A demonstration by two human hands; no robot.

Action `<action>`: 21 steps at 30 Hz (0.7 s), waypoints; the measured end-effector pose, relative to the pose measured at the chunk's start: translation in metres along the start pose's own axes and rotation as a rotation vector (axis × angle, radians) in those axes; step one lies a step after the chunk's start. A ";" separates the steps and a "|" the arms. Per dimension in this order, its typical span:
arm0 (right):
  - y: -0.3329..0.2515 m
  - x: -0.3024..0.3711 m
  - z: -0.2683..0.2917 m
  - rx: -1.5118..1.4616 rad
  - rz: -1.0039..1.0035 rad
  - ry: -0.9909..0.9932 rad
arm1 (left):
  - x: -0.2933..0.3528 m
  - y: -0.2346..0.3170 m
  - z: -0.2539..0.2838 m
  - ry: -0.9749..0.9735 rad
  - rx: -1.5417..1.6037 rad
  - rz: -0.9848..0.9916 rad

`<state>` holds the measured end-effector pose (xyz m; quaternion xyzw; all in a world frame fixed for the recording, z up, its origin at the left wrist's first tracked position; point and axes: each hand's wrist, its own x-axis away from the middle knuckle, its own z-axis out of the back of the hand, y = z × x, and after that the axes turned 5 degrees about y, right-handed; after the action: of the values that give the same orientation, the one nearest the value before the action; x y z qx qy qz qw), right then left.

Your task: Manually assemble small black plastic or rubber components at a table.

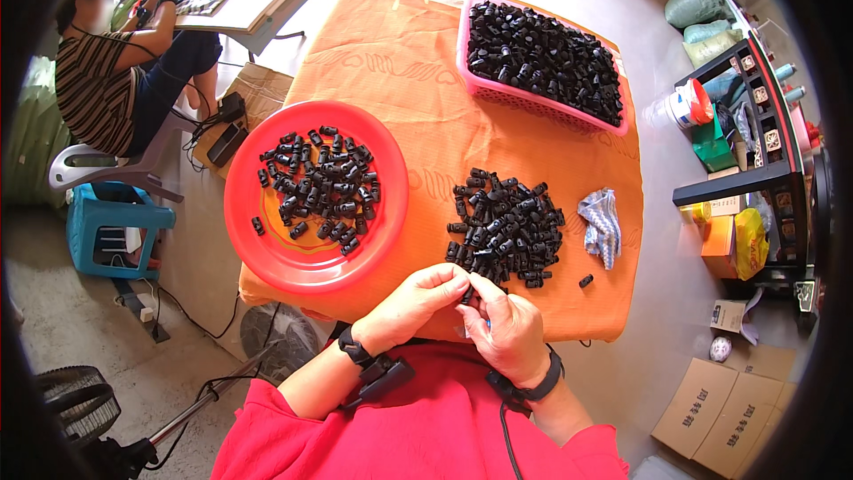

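Note:
My left hand (413,304) and my right hand (508,327) meet at the table's near edge, fingers pinched together. Between their fingertips is a small black plastic cord lock (466,297), mostly covered by the fingers. Just beyond them lies a loose heap of similar black cord locks (506,224) on the orange tablecloth (426,138). To the left, a round red plate (247,240) holds another pile of them. A single cord lock (585,281) lies apart, right of the heap.
A pink basket (542,114) full of black pieces stands at the table's far right. A crumpled checked cloth (601,227) lies right of the heap. Far left, a person (107,80) works at another table. A blue stool (120,227), a fan (80,404) and cardboard boxes (724,418) stand around.

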<state>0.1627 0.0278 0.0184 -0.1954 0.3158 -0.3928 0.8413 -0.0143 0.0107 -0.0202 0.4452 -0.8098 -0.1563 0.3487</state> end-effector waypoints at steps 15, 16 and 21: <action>-0.005 0.002 0.006 -0.012 0.002 -0.030 | 0.012 -0.002 -0.008 -0.013 0.070 0.045; -0.006 0.002 0.006 -0.022 0.008 -0.029 | 0.013 -0.003 -0.008 -0.014 0.069 0.045; -0.010 0.007 0.009 -0.001 0.036 -0.026 | 0.018 -0.010 -0.005 -0.044 0.090 0.043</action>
<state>0.1669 0.0172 0.0276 -0.1954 0.3084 -0.3749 0.8522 -0.0116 -0.0089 -0.0148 0.4393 -0.8329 -0.1219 0.3138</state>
